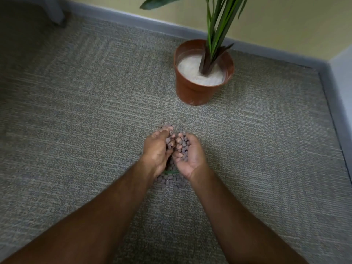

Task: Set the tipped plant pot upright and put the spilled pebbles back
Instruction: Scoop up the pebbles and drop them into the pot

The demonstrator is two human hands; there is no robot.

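Note:
A terracotta plant pot (190,92) stands upright on the carpet near the back wall, with white filler (192,71) showing around the green plant stems (215,35). Grey-brown pebbles (171,182) lie in a pile on the carpet below my wrists, with a few more scattered just beyond my fingertips. My left hand (156,149) and my right hand (190,155) are cupped side by side above the pile, each curled round a scoop of pebbles (184,146). A thin green strip lies among the pebbles under my hands.
Grey-green carpet (76,111) covers the floor. A grey skirting board (133,21) runs along the yellow wall behind the pot and turns a corner at the right. A pale furniture leg (55,10) stands at the top left.

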